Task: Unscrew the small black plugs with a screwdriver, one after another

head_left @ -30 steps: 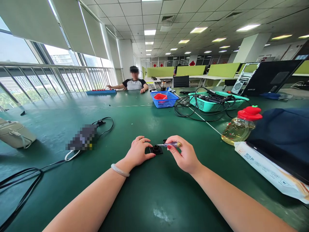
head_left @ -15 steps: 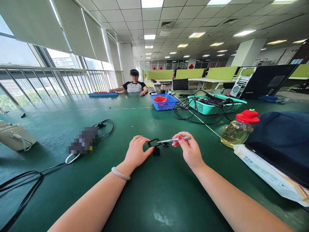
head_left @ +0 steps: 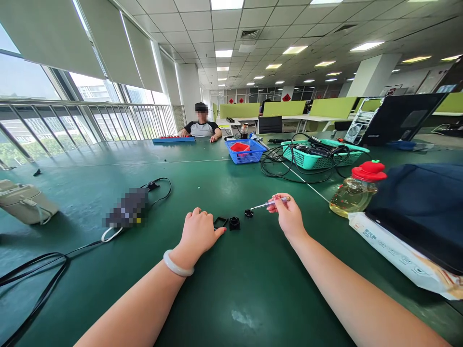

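Observation:
My right hand pinches a small screwdriver by its handle, the shaft pointing left and down toward a tiny black part on the green table. My left hand lies curled on the table, its fingertips touching a thin black square frame. Just right of the frame sits a small black round piece, apart from both hands.
A bottle with a red cap and a dark bag on a packet stand at the right. Blue basket and teal basket with cables lie further back. A blurred device with a cable lies left. A person sits at the far end.
My left hand has set the black frame down on the table. The round piece now lies apart from it. My right hand drew the screwdriver away to the right.

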A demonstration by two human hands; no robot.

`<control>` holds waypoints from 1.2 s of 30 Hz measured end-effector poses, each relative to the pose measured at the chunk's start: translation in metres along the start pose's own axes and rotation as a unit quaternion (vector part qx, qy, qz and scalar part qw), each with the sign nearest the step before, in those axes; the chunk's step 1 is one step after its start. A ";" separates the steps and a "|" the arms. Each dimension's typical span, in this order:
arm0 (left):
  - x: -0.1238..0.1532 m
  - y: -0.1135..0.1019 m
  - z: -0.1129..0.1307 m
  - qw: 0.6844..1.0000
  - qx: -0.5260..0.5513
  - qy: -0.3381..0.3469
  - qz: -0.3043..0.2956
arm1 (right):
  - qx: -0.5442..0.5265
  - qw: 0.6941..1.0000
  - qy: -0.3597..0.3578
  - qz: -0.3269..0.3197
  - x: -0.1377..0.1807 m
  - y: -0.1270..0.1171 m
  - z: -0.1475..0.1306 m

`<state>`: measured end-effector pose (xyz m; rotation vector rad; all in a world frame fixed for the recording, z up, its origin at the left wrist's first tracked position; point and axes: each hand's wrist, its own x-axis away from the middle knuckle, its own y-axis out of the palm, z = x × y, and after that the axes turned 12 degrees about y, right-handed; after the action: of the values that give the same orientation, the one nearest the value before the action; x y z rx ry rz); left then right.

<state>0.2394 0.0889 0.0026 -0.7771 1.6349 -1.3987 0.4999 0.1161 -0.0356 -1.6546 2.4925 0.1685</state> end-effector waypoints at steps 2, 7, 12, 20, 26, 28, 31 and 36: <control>0.001 -0.003 0.002 1.000 0.012 -0.011 0.002 | 0.002 1.000 0.001 -0.012 0.002 0.001 0.000; -0.005 0.005 0.009 0.993 0.084 0.070 0.055 | -0.024 0.999 0.012 -0.040 0.006 0.005 -0.003; -0.017 0.020 0.013 0.967 0.181 0.178 -0.005 | -0.084 0.993 -0.021 -0.084 0.006 0.002 -0.010; -0.021 0.022 0.022 0.946 0.235 0.223 -0.015 | -0.178 0.983 0.024 0.030 -0.012 -0.011 -0.002; -0.021 0.027 0.040 0.964 0.190 0.186 0.003 | -0.174 0.984 0.037 0.009 -0.010 -0.007 0.001; -0.019 0.027 0.042 0.965 0.187 0.185 0.009 | -0.175 0.984 0.043 0.010 -0.010 -0.008 0.000; -0.012 0.024 0.044 0.967 0.183 0.177 0.013 | -0.181 0.982 0.050 0.011 -0.009 -0.010 -0.001; 0.012 0.016 0.043 0.966 0.201 0.165 0.000 | -0.205 0.976 0.080 0.003 -0.005 -0.008 0.001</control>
<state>0.2726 0.0609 -0.0168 -0.3199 1.5111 -1.8580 0.5095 0.1177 -0.0359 -1.8736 2.7210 0.6103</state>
